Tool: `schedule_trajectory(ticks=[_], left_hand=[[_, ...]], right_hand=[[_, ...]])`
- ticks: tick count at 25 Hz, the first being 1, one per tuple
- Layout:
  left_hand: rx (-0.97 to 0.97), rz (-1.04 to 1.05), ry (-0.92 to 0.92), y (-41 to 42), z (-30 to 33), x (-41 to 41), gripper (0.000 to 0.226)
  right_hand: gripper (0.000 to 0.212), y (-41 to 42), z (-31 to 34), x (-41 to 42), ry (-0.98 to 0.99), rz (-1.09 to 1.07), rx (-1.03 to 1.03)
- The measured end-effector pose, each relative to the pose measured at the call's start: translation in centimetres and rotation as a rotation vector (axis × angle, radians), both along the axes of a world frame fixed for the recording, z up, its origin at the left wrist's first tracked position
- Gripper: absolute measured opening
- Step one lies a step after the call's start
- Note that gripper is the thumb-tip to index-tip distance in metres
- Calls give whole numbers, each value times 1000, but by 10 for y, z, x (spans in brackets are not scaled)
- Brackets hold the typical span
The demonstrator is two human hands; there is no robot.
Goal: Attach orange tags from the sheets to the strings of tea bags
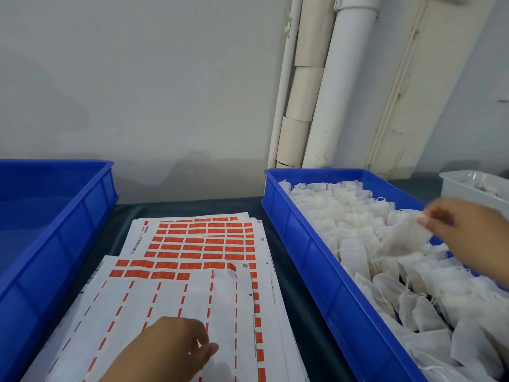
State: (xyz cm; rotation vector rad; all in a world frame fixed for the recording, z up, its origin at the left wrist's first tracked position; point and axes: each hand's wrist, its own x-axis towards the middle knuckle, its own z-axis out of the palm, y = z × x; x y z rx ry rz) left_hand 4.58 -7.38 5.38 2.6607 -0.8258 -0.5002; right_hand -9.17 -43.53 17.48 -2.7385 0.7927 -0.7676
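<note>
While the right hand (465,230), wrist cut off at the frame edge, pinches a blurred tea bag (405,235) over the right blue bin (308,244), the left hand (176,346) rests loosely curled on the near tag sheet (165,299).

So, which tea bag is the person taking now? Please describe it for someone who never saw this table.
Find the blue plastic crate on the right, full of white mesh tea bags. The right hand pinches one tea bag near the far side. Only this one is raised above the pile.
</note>
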Motion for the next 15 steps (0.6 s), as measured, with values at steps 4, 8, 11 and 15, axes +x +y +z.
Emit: schedule_trajectory(ticks=[4, 8, 11, 15], left_hand=[[-50, 4, -32, 2, 3, -5, 32], [-233, 115, -37, -2, 20, -13, 29], [-577, 169, 45, 4, 37, -26, 43], [-672, 23, 160, 8, 43, -34, 68]], right_hand=[[13, 53, 19, 4, -359, 130, 104], [11, 133, 18, 5, -308, 336, 334], [2, 185, -10, 8, -85, 515, 493], [14, 224, -48, 29, 140, 620, 665]])
